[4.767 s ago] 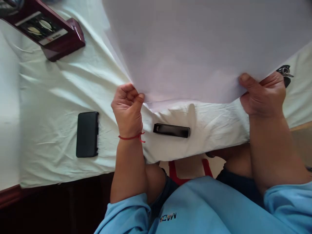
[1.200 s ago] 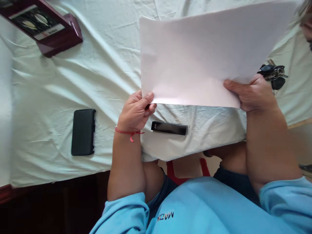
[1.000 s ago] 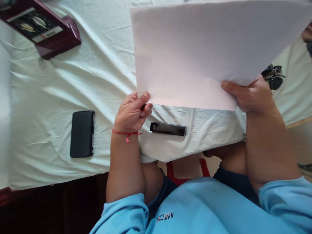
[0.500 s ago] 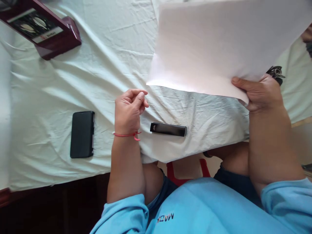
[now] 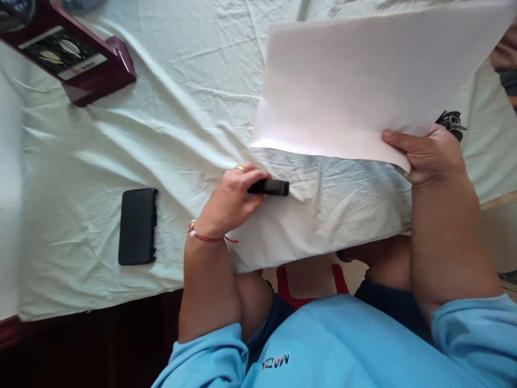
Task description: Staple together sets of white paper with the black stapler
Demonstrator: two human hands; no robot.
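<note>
My left hand, with a ring and a red thread at the wrist, is closed around one end of a black stapler. The stapler's other end points right, and part of it is hidden by the fingers. On the right, my right hand pinches the lower right corner of white paper, thumb on top. The paper is held out flat above the cloth, its near edge slightly curled by the thumb. Whether it is one sheet or more I cannot tell.
A black phone lies on the pale tablecloth at left. A dark red wooden stand with a label stands at the upper left. Keys lie beyond my right hand. The table edge runs just before my lap.
My left hand has moved right and taken hold of the stapler, which lay on the cloth before and is now turned in the fingers. My right hand still holds the paper.
</note>
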